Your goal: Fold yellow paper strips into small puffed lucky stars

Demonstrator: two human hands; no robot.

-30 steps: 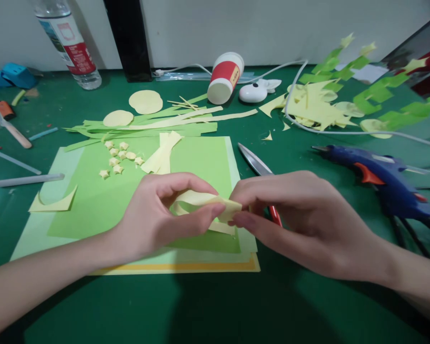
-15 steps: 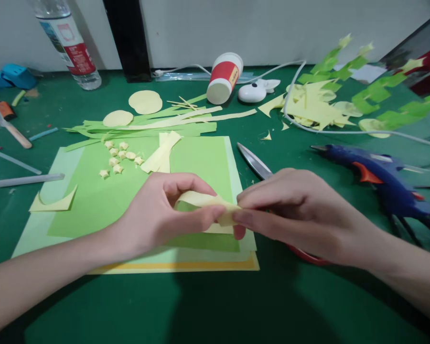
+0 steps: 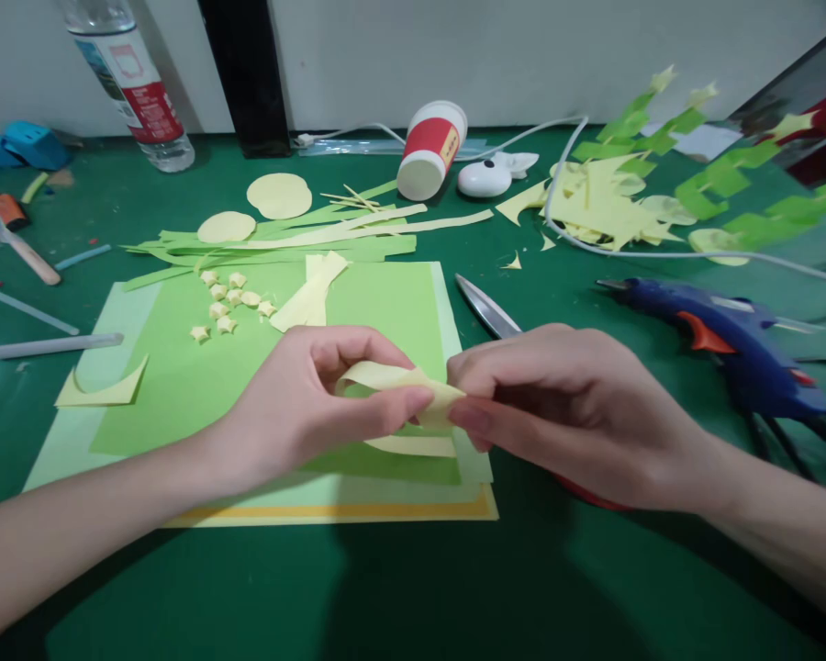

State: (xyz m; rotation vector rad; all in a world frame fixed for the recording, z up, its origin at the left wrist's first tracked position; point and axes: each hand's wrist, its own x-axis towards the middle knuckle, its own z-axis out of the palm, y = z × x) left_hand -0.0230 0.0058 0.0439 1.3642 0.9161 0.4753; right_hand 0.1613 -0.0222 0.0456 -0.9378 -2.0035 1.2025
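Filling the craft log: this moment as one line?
left hand: pinches yellow paper strip | right hand: pinches its folded end | scissors: partly under right hand

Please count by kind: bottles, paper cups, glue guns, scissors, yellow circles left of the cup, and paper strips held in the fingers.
Bottle: 1
Paper cup: 1
Glue gun: 1
Scissors: 1
Yellow circles: 2
Held paper strip: 1
Total: 7
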